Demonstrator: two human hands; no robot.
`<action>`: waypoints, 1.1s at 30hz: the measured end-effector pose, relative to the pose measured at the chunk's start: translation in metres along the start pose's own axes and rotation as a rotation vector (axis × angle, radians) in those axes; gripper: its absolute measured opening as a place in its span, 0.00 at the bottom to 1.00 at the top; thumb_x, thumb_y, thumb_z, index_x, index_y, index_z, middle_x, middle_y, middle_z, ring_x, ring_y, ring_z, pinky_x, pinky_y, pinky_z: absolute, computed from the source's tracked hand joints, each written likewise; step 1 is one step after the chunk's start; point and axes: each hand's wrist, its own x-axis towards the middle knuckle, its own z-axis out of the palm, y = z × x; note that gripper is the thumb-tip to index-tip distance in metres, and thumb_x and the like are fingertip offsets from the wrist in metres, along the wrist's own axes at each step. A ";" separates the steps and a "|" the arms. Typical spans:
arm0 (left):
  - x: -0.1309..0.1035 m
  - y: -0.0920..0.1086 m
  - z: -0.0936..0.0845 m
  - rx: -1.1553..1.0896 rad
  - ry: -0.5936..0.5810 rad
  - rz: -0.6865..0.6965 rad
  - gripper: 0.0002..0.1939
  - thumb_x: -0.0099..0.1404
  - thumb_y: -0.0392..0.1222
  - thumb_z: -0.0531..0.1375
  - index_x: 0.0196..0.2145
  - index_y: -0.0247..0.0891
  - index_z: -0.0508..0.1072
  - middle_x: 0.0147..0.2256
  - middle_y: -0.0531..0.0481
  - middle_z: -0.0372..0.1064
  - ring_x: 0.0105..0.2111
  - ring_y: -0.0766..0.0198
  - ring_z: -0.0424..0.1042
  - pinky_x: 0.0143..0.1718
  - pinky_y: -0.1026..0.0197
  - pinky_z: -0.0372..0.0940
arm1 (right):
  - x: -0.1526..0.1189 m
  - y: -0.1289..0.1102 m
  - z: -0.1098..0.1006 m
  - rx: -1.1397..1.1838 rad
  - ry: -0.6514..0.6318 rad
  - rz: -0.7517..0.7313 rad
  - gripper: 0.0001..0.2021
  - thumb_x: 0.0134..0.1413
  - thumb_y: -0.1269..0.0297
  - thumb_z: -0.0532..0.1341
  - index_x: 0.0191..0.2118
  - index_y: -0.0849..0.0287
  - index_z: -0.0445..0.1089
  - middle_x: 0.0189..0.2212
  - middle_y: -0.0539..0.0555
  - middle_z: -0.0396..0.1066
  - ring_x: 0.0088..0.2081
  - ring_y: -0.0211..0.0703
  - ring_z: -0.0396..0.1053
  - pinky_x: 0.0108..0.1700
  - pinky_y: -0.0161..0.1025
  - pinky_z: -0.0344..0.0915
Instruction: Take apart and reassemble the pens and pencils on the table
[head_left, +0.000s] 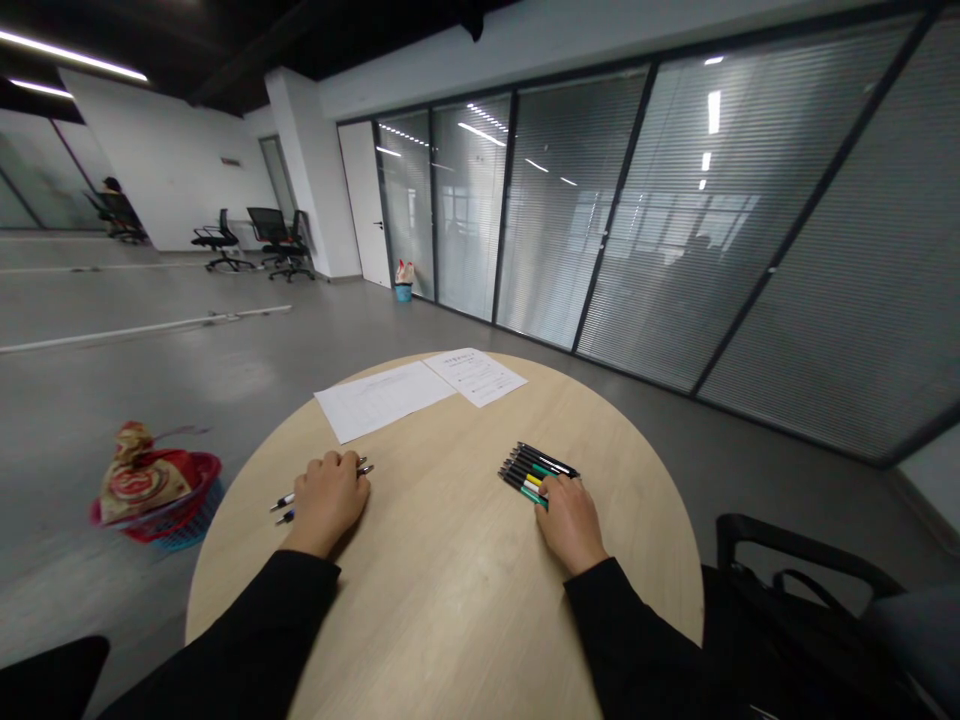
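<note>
My left hand rests curled over two pens on the left part of the round wooden table. Their ends stick out on both sides of it, and the palm hides their middles. On the right, several pens lie side by side in a slanted row, mostly dark, with yellow, white and green parts among them. My right hand is closed over the near right end of this row, its fingers bent down onto the pens. Those fingertips are partly hidden.
Two printed paper sheets lie at the table's far edge. Left of the table, a red and blue basket holds a tied bag. A black chair stands close at the right. Glass partitions line the far side.
</note>
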 end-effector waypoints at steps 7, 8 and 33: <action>-0.002 0.000 0.003 0.043 -0.037 0.075 0.18 0.70 0.38 0.45 0.47 0.30 0.71 0.43 0.31 0.71 0.45 0.41 0.69 0.40 0.48 0.62 | 0.002 -0.004 0.004 0.180 0.083 -0.071 0.03 0.56 0.71 0.62 0.37 0.59 0.72 0.38 0.57 0.73 0.43 0.51 0.66 0.47 0.43 0.59; -0.002 -0.001 0.004 0.046 -0.035 0.083 0.18 0.70 0.37 0.44 0.47 0.31 0.71 0.43 0.32 0.71 0.44 0.41 0.70 0.40 0.48 0.62 | 0.002 -0.006 0.004 0.216 0.100 -0.091 0.02 0.57 0.70 0.62 0.37 0.59 0.72 0.37 0.57 0.72 0.43 0.50 0.66 0.47 0.42 0.58; -0.036 0.072 -0.005 -1.842 -0.273 0.086 0.17 0.59 0.48 0.68 0.39 0.39 0.66 0.37 0.48 0.76 0.37 0.63 0.74 0.42 0.60 0.68 | -0.010 -0.054 0.026 1.151 -0.249 -0.173 0.20 0.56 0.65 0.63 0.56 0.56 0.70 0.39 0.53 0.75 0.37 0.44 0.72 0.41 0.40 0.68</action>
